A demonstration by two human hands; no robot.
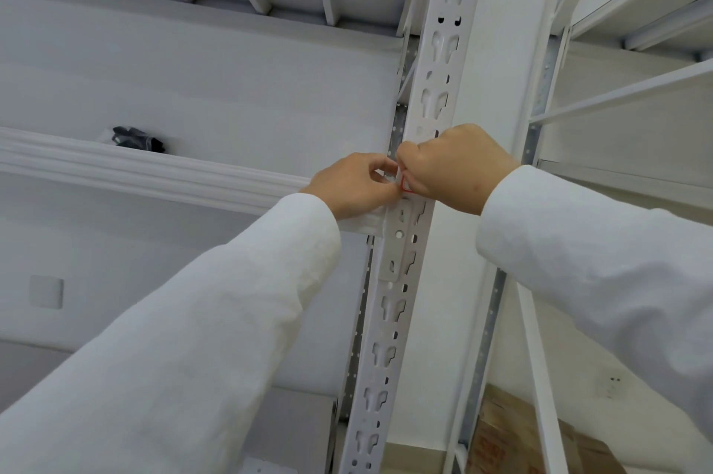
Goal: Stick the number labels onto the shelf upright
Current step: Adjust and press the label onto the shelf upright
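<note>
Head view, item log, hands first, then outward.

1. Right hand (457, 166): knuckles up, fingers curled in toward the post, tips pinching the label's right side. Back of hand hides most of the grip; we can't tell how much of the label it covers.

2. Left hand (357, 184): thumb and forefinger curled to a pinch at the label's left edge, other fingers tucked under. Wrist sits over the end of the shelf beam (154, 168).

3. Number label (404, 184): only a small red-edged corner shows betw. the two sets of fingertips; number not legible. It lies at the front face of the shelf upright (434, 87), level w/ the joint where the beam meets the post. Whether it is already stuck down or just held against the metal, we can't tell.

4. Key relation: label is dead centre betw. both hands, each touching it, neither clearly nearer. Upright's long axis runs bottom-left to top-right in frame; we judge the label has to be squared to that axis, then pressed flat over the slotted face.

5. Both forearms in white sleeves (216, 319), raised, converging on the post from either side.

6. Outward: dark bundle (137, 139) on the shelf, well left of the hands; brown carton (501, 446) near the post's foot.
</note>
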